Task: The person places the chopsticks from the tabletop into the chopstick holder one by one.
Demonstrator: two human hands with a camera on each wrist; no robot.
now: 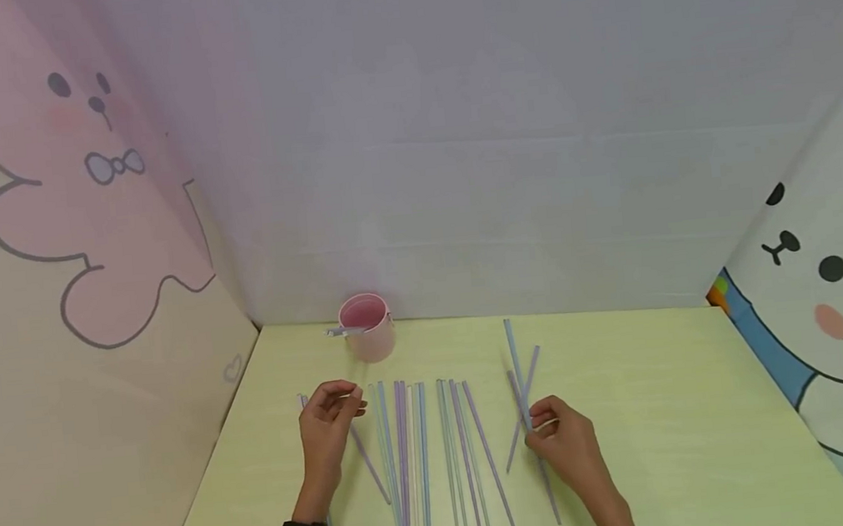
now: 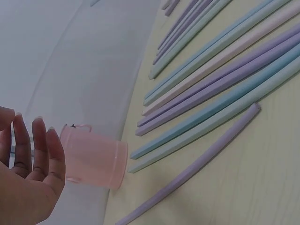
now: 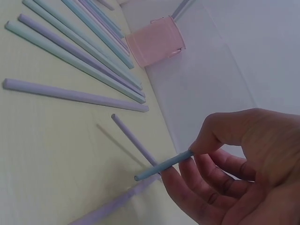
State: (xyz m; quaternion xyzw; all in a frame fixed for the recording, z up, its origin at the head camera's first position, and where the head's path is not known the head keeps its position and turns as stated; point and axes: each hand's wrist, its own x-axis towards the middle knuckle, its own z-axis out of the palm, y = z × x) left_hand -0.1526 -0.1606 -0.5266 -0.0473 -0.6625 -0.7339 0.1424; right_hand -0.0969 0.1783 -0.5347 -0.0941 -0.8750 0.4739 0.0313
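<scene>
My right hand point(image 1: 568, 438) pinches a light blue stick point(image 3: 164, 165) between thumb and finger. That stick tilts up and away, passing over two crossed purple sticks on the table; one purple stick point(image 1: 550, 494) runs out below the hand. My left hand point(image 1: 327, 430) hovers over the left end of the stick row with loosely bent fingers, and nothing shows between them. Beside it lies a slanted purple stick point(image 1: 370, 464). Several pastel sticks, among them a blue one point(image 1: 389, 458) and a purple one point(image 1: 489, 457), lie roughly parallel between the hands.
A pink bucket point(image 1: 372, 342) stands at the back of the pale yellow table point(image 1: 675, 408), with sticks leaning out over its left rim. White cloth point(image 1: 458, 168) rises behind the table, and printed cartoon panels flank both sides.
</scene>
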